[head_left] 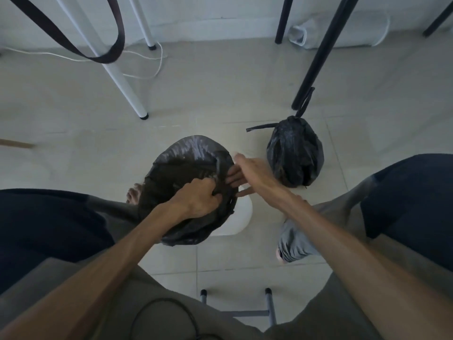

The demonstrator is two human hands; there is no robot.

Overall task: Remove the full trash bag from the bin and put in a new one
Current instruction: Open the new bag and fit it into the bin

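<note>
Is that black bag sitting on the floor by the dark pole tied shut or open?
Tied shut. The full bag has its top gathered into a knot, with two tie ends sticking out above it, and it stands apart from the bin.

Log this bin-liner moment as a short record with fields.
stage: new liner going on, not yet fitted
full bag: tied, on the floor, apart from the bin
bin: white, mostly covered by the new bag
left hand: grips bunched bag plastic
right hand: fingers straight, touching the bag's edge

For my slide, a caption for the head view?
Both hands fit new liner over bin; tied bag beside.
</note>
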